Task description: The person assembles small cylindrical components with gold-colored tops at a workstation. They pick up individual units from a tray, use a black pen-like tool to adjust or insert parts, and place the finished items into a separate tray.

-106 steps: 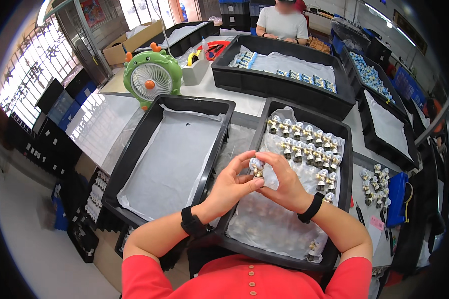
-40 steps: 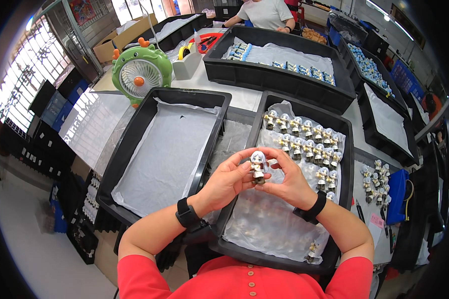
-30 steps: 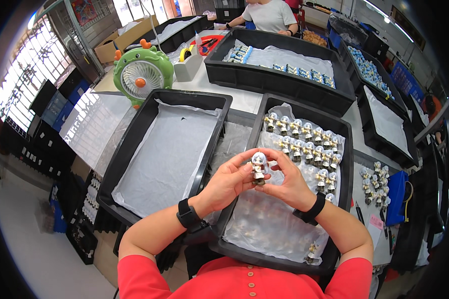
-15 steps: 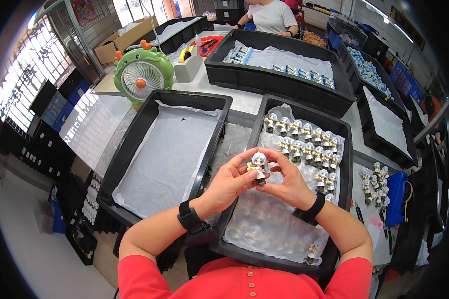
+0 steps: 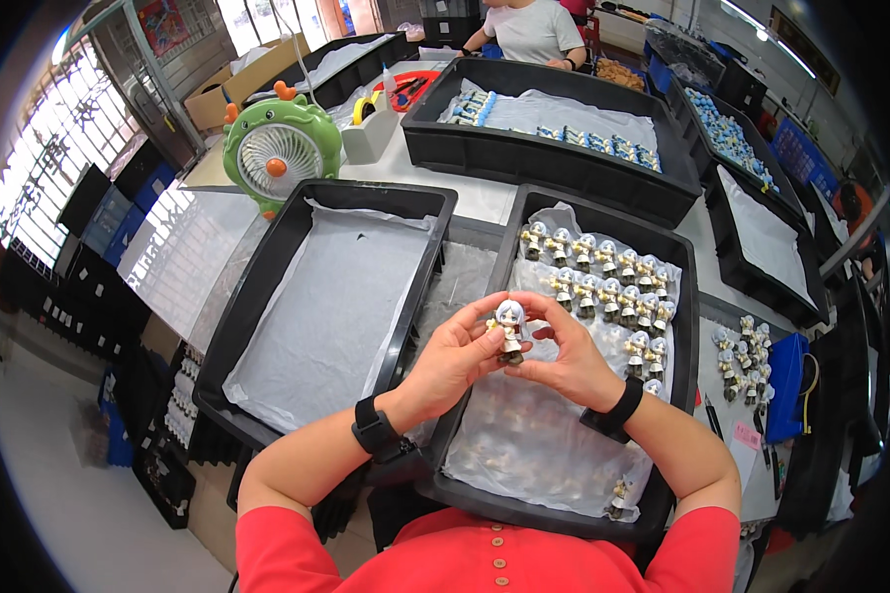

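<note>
Between my two hands is a small figurine (image 5: 509, 326) with pale silver hair, a white outfit and dark feet, held upright and facing me. My left hand (image 5: 451, 353) pinches its left side with thumb and fingers. From the other side, my right hand (image 5: 576, 364) curves around it, fingertips at the head and thumb near the feet. Both hands are over the left edge of a black tray (image 5: 690, 296) lined with a thin white sheet. Rows of similar figurines (image 5: 608, 262) stand in that tray's far part; others show faintly beneath the sheet nearer me.
Left of my hands lies another black tray (image 5: 267, 287) with a white liner. Behind it stand a green fan (image 5: 279, 148) and a large tray (image 5: 554, 173) of blue-and-white pieces. To the right are grouped figurines (image 5: 744, 361), a blue box (image 5: 787, 388) and pens. Across the table stands a person (image 5: 534, 35).
The figurine has turned slightly in my fingers and shifted a little. My hands stay in nearly the same place, and the trays have not moved.
</note>
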Demonstrator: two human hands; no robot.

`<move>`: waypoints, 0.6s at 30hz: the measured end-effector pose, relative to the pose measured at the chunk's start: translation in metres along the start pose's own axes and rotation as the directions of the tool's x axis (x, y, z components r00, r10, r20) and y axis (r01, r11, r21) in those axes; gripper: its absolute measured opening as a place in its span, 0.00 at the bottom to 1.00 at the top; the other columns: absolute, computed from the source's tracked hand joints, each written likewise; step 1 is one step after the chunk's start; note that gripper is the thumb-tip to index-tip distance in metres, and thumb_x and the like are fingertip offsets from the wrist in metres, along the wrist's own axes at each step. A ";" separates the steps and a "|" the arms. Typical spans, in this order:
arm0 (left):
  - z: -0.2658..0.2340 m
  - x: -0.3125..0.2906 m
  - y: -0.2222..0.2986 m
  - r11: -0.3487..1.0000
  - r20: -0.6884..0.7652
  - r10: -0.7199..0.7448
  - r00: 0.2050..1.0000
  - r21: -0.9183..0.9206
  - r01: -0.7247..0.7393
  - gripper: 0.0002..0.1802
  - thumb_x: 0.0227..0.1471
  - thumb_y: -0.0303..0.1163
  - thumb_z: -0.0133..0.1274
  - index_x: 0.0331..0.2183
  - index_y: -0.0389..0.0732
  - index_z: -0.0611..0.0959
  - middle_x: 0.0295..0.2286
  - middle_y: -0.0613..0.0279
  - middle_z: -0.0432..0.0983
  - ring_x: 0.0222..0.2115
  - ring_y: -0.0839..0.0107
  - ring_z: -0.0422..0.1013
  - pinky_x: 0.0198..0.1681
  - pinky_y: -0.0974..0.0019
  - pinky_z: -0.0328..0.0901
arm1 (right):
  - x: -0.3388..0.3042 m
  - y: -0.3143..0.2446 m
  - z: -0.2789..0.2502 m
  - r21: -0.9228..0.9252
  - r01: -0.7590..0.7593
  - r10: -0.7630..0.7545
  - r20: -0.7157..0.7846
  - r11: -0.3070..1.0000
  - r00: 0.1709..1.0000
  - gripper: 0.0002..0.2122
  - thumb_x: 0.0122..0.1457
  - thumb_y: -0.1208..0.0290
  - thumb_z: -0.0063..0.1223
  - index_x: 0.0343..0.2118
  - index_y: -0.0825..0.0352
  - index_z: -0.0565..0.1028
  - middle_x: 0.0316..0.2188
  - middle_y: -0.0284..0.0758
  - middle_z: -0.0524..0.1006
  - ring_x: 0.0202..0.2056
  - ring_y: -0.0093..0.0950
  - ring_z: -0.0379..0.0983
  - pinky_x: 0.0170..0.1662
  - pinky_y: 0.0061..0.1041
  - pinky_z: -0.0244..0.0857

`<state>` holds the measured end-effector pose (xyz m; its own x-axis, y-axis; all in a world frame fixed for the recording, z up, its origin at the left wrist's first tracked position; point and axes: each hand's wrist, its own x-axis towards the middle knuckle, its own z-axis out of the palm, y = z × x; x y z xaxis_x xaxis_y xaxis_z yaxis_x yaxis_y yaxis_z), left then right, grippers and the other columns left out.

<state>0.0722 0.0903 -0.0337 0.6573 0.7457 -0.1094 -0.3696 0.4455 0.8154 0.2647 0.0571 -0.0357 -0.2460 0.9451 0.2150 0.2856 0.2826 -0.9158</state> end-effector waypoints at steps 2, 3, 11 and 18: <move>0.000 0.000 0.000 1.000 -0.010 -0.004 1.000 -0.009 0.004 0.28 0.59 0.31 0.47 0.58 0.39 0.59 0.49 0.53 0.68 0.47 0.58 0.70 0.51 0.56 0.66 | 0.001 0.002 0.004 0.032 0.004 -0.004 0.008 0.999 1.000 0.32 0.46 0.68 0.64 0.56 0.59 0.64 0.46 0.31 0.70 0.48 0.26 0.67 0.47 0.27 0.62; -0.001 -0.001 0.000 1.000 -0.009 -0.005 1.000 0.001 0.005 0.28 0.59 0.31 0.48 0.58 0.38 0.59 0.49 0.53 0.68 0.47 0.58 0.70 0.51 0.56 0.66 | 0.000 0.003 0.006 0.045 0.002 -0.002 0.009 0.999 1.000 0.31 0.47 0.67 0.64 0.56 0.59 0.63 0.46 0.31 0.70 0.48 0.27 0.67 0.47 0.27 0.62; 0.003 -0.002 0.003 1.000 -0.003 -0.003 1.000 0.022 0.003 0.27 0.59 0.32 0.48 0.57 0.37 0.61 0.48 0.52 0.68 0.47 0.59 0.70 0.50 0.56 0.66 | -0.001 0.003 0.007 0.013 -0.025 0.025 0.003 1.000 1.000 0.32 0.46 0.73 0.64 0.56 0.60 0.63 0.47 0.32 0.70 0.49 0.25 0.67 0.47 0.26 0.64; 0.001 -0.002 0.002 0.999 -0.015 -0.014 1.000 0.034 0.014 0.27 0.58 0.30 0.48 0.57 0.37 0.61 0.47 0.52 0.70 0.46 0.58 0.71 0.50 0.57 0.67 | -0.001 0.003 0.008 0.033 -0.023 0.022 0.005 0.999 1.000 0.32 0.46 0.73 0.64 0.56 0.60 0.63 0.47 0.32 0.71 0.48 0.25 0.68 0.47 0.26 0.64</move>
<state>0.0705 0.0895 -0.0310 0.6526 0.7466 -0.1291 -0.3378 0.4392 0.8325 0.2580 0.0558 -0.0413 -0.2441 0.9504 0.1927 0.2606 0.2556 -0.9310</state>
